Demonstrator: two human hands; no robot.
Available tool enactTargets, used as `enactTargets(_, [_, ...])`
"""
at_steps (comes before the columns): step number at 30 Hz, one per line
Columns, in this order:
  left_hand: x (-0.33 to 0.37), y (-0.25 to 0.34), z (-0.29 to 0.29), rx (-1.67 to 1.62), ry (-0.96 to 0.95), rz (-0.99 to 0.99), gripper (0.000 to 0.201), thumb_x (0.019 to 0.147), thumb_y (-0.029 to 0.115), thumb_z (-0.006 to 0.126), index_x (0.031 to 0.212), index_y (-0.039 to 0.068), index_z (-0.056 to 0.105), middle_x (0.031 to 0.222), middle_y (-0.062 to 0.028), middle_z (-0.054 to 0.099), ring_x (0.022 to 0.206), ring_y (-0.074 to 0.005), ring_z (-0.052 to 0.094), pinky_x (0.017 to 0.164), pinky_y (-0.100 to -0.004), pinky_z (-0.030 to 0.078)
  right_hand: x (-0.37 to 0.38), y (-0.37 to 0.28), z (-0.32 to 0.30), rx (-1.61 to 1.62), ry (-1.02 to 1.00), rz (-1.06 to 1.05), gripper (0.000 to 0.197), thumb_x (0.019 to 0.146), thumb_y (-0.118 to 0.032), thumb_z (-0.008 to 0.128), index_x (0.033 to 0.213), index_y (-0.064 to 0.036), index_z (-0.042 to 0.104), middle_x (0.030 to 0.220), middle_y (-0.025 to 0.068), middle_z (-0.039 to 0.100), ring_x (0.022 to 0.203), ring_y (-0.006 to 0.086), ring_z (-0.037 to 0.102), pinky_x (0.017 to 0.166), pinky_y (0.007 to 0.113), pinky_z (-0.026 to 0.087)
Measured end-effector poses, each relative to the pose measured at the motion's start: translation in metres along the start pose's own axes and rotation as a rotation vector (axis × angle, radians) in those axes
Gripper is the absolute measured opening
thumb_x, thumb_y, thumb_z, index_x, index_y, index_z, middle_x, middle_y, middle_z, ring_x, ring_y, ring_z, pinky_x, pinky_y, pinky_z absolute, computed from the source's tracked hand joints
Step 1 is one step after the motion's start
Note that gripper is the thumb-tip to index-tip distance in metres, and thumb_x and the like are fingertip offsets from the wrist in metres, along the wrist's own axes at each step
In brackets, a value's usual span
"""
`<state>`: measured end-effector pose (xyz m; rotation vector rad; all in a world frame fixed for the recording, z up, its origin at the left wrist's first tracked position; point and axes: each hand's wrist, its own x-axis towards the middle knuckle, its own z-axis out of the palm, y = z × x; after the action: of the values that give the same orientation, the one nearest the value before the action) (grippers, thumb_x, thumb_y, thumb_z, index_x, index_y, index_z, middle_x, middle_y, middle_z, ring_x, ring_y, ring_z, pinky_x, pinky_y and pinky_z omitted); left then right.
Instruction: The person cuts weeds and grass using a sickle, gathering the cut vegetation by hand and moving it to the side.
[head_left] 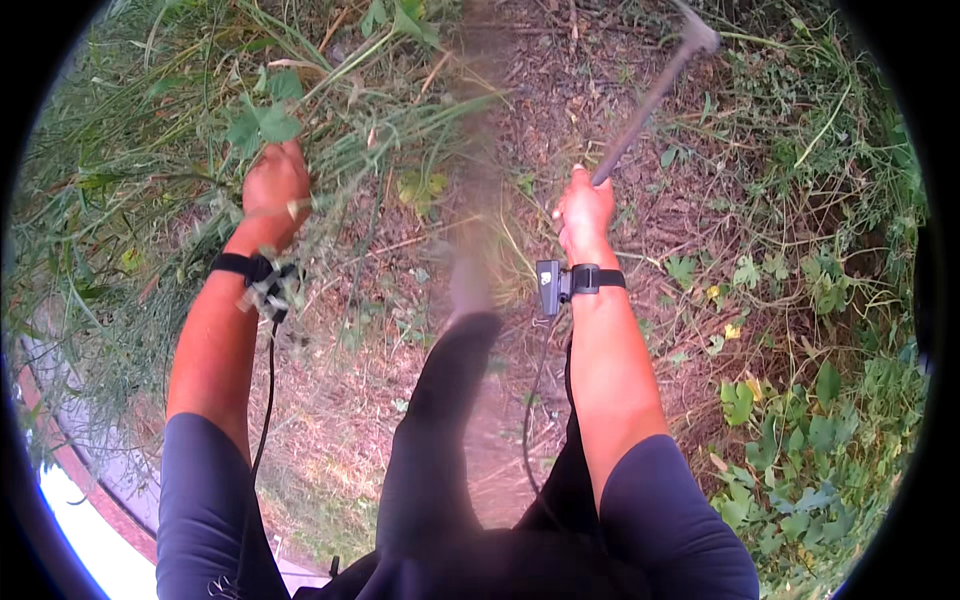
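My left hand [277, 188] is closed on a bunch of weeds [340, 130] at the upper left; long stems and broad leaves spill out past the fist and partly hide the fingers. My right hand [584, 208] grips the lower end of a sickle [645, 115] with a long thin handle. It slants away up and to the right, ending in a head from which a blade runs toward the top edge, where it is partly cut off. The sickle's head is over the ground, apart from my left hand.
Tall green grass [100, 200] crowds the left side. Leafy vines [800, 460] grow at the right over dry stalks. Dry litter [560, 90] covers the ground between. A paved strip [115, 465] lies at the lower left. Cables [268, 400] hang from both wrist straps. My leg [440, 420] is forward.
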<state>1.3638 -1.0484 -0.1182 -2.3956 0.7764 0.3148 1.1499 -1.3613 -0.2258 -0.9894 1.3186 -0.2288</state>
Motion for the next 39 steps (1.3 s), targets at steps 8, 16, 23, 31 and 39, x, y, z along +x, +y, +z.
enactTargets(8, [-0.004, 0.011, 0.016, 0.116, 0.159, 0.052, 0.021, 0.090, 0.011, 0.053, 0.110, 0.004, 0.053, 0.090, -0.0180, 0.062, 0.075, -0.0294, 0.070, 0.060, -0.0360, 0.058, -0.103, 0.158, 0.013, -0.690, -0.420, -0.118, 0.036, 0.093, -0.020, 0.058, 0.121, 0.0012, 0.052, 0.088, 0.0196, 0.067, 0.072, 0.0319, 0.065, 0.069, 0.048, 0.052])
enactTargets(16, [-0.007, 0.007, 0.000, -0.009, 0.103, 0.063, 0.020, 0.084, 0.009, 0.058, 0.101, -0.002, 0.057, 0.093, -0.0203, 0.064, 0.079, -0.0308, 0.069, 0.064, -0.0358, 0.058, -0.037, 0.084, 0.021, -0.398, -0.304, 0.168, 0.020, 0.094, -0.019, 0.062, 0.102, -0.0055, 0.049, 0.058, -0.0016, 0.046, 0.040, 0.0106, 0.042, 0.035, 0.029, 0.035])
enactTargets(23, [0.003, 0.000, -0.003, 0.072, -0.015, 0.035, 0.027, 0.083, 0.009, 0.060, 0.107, -0.003, 0.056, 0.098, -0.0201, 0.064, 0.081, -0.0287, 0.069, 0.068, -0.0346, 0.058, 0.026, -0.036, 0.028, 0.075, -0.126, -0.012, 0.041, 0.104, -0.046, 0.041, 0.101, -0.0048, 0.046, 0.062, -0.0030, 0.042, 0.042, 0.0084, 0.039, 0.034, 0.026, 0.036])
enactTargets(31, [0.007, 0.001, 0.004, 0.065, -0.040, 0.015, 0.022, 0.086, 0.012, 0.058, 0.104, 0.001, 0.058, 0.098, -0.0187, 0.065, 0.082, -0.0282, 0.070, 0.071, -0.0347, 0.057, -0.072, 0.090, -0.004, -0.317, -0.438, 0.390, 0.032, 0.101, -0.038, 0.052, 0.105, -0.0064, 0.052, 0.060, 0.0002, 0.047, 0.044, 0.0134, 0.045, 0.041, 0.031, 0.043])
enactTargets(39, [0.008, -0.001, -0.001, -0.015, -0.033, -0.009, 0.018, 0.084, 0.010, 0.060, 0.100, 0.003, 0.059, 0.096, -0.0192, 0.064, 0.084, -0.0294, 0.069, 0.072, -0.0355, 0.057, -0.062, 0.081, 0.022, 0.173, -0.623, 0.754, 0.017, 0.095, -0.019, 0.063, 0.103, -0.0110, 0.051, 0.074, 0.0013, 0.055, 0.061, 0.0128, 0.051, 0.050, 0.030, 0.043])
